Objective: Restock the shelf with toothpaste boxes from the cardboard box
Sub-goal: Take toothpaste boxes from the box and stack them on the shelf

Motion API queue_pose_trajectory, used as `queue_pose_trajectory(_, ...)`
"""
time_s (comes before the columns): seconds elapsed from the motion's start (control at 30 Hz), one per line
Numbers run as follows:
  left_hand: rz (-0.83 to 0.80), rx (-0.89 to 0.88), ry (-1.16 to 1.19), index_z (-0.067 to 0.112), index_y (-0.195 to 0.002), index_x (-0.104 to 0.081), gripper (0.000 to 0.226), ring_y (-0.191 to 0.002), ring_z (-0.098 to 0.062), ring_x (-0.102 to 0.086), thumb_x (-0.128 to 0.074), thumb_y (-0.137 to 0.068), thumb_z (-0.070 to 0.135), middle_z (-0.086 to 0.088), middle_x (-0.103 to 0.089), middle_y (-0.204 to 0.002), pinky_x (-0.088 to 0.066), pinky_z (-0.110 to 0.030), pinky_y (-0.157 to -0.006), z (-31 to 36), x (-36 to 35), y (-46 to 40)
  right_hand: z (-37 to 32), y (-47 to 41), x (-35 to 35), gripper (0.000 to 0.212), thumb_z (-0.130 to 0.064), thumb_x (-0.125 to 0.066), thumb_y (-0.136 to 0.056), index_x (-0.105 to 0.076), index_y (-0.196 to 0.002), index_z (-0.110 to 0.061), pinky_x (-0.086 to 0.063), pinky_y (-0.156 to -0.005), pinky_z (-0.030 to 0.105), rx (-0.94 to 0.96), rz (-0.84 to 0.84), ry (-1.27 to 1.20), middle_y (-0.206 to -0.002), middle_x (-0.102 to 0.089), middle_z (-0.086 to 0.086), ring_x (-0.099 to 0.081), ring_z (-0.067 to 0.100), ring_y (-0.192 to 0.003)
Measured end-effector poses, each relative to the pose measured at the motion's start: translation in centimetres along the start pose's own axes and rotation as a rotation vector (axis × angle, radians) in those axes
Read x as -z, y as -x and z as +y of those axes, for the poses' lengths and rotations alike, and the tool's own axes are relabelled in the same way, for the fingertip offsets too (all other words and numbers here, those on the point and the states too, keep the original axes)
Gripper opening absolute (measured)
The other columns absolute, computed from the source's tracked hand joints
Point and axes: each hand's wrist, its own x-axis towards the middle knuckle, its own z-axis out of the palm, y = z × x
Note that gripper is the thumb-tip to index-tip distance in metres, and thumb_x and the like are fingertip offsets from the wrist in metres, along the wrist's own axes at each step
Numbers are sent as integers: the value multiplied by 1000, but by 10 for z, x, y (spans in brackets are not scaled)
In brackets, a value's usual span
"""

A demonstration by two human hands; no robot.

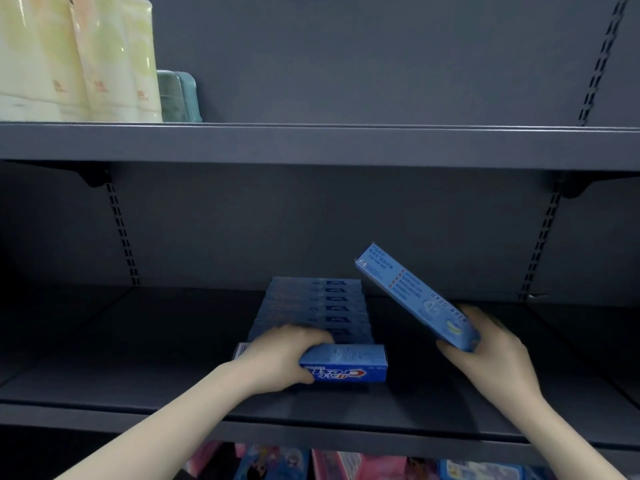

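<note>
A row of several blue toothpaste boxes point(318, 303) lies on the dark grey middle shelf point(138, 341), running from the back towards the front. My left hand point(277, 358) grips the frontmost blue box point(349, 365), which stands on the shelf with its logo upside down. My right hand point(491, 355) holds another blue toothpaste box point(412, 296) by its lower end, tilted up and to the left, in the air to the right of the row. The cardboard box is out of view.
The upper shelf point(346, 143) carries pale cream pouches point(69, 57) and teal packs point(180, 95) at the far left. Slotted uprights point(123, 233) and shelf brackets flank the bay. Colourful packets point(277, 462) show below the shelf's front edge.
</note>
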Motion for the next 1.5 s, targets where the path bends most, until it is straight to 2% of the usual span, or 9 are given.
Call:
queue_pose_trajectory(0.3,259,75,214,29,-79,-46,28,-75,-11,-57,-69,-64,25,12,-58,-80,-47,-33,-64,8,9,4,3,5,-3,39,-20,-74,-72,-58,-107,-21,-50,-65,39,-18,11,4,-86,-58,0,-58,25,-79)
queue_pose_trajectory(0.47,395,161,707,30,-93,-51,40,-73,9,-61,-75,-70,7,13,-66,-88,-48,-10,-63,14,25,7,6,8,-4,42,-20,-74,-73,-57,-112,-21,-47,-63,35,-27,13,9,-87,-57,0,-56,23,-77)
queue_pose_trajectory(0.63,427,188,1038,16,-94,-56,31,-81,-16,-70,-73,-75,-1,-5,-70,-93,-59,-30,-68,11,24,11,9,12,-6,40,-21,-74,-72,-58,-109,-20,-47,-62,35,-26,15,25,-85,-56,-1,-57,25,-77)
queue_pose_trajectory(0.83,528,195,1233,10,-89,-61,21,-77,-18,-71,-76,-74,9,-4,-73,-82,-57,-26,-65,2,6,15,17,17,-9,42,-23,-74,-72,-57,-111,-22,-47,-62,35,-33,7,44,-86,-56,-3,-57,22,-78)
queue_pose_trajectory(0.97,623,174,1178,26,-110,-51,68,-79,-12,-70,-86,-53,15,2,-72,-88,-56,-23,-65,-17,9,21,22,18,-9,42,-24,-73,-72,-57,-112,-22,-46,-61,34,-24,8,58,-88,-59,-3,-57,22,-78)
queue_pose_trajectory(1.03,653,150,1119,31,-114,-48,68,-76,-11,-70,-79,-66,-4,-2,-67,-95,-56,-22,-62,-26,11,23,23,18,-10,44,-24,-73,-72,-57,-113,-21,-46,-61,34,-19,8,66,-89,-60,-2,-59,23,-79)
queue_pose_trajectory(1.13,670,143,901,31,-102,-52,60,-75,-2,-67,-80,-63,-5,1,-66,-94,-54,-15,-63,-40,15,26,22,16,-13,46,-24,-74,-72,-57,-115,-20,-43,-60,33,-23,11,69,-90,-60,-1,-58,24,-80)
queue_pose_trajectory(1.37,524,118,358,33,-84,-56,40,-85,-2,-56,-87,-58,28,13,-62,-90,-48,-24,-72,-70,5,38,16,12,-20,43,-24,-74,-72,-57,-112,-21,-42,-57,32,-3,-4,75,-88,-60,0,-57,23,-76)
queue_pose_trajectory(1.5,522,57,112,34,-88,-63,41,-86,-6,-51,-61,-58,62,17,-61,-90,-40,-19,-73,-86,-17,42,12,12,-23,45,-22,-74,-72,-57,-114,-18,-46,-60,35,12,-5,78,-90,-61,3,-59,27,-79)
